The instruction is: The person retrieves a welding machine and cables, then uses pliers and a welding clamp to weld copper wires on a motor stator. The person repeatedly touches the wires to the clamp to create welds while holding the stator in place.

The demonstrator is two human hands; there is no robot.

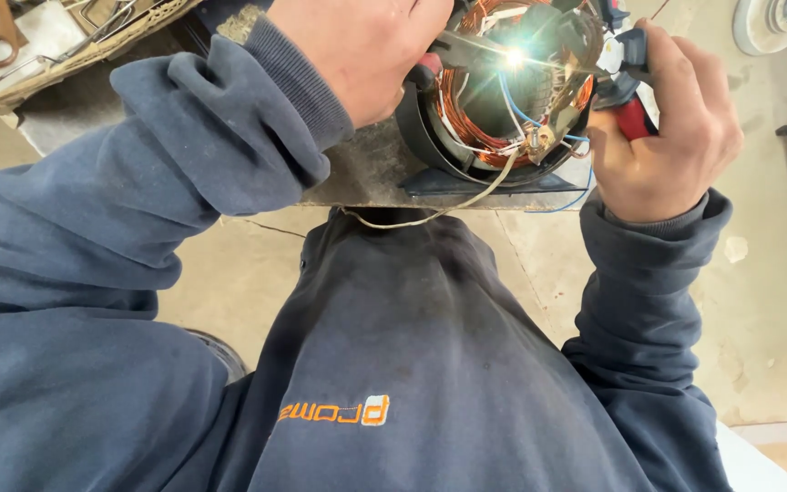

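Observation:
A round motor stator (512, 100) with copper windings stands on a grey bench edge (366, 173) right in front of me. Thin white and blue wires hang from its rim. My left hand (366, 50) presses against the stator's left side and seems to grip a red-handled tool there, mostly hidden. My right hand (662, 128) is closed on red-and-blue-handled pliers (628, 87) at the stator's right rim. A bright glare sits near the top of the windings. Both arms wear dark blue sleeves.
A woven tray (56, 55) with metal parts and scissors sits at the upper left. Below the bench is a pale concrete floor (758, 310). A white round object (767, 23) lies at the upper right, and dark shelf edges at the far right.

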